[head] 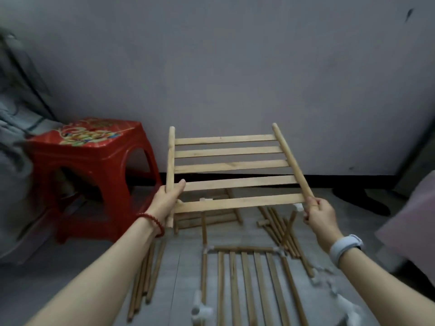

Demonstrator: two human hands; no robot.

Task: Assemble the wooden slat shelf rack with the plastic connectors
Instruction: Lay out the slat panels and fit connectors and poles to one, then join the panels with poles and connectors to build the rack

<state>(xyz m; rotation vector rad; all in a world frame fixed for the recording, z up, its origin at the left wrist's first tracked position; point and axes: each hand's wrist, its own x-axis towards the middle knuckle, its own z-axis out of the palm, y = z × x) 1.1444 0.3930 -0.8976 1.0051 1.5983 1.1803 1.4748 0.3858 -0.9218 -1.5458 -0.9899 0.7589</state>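
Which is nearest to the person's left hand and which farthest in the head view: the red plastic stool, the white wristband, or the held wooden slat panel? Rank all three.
1. Held wooden slat panel: its side rod is in the left hand.
2. Red plastic stool: just left of that hand.
3. White wristband: across on the right wrist.

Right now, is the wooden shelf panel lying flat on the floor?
No, the left hand and the right hand hold the shelf panel up in the air by its side rails.
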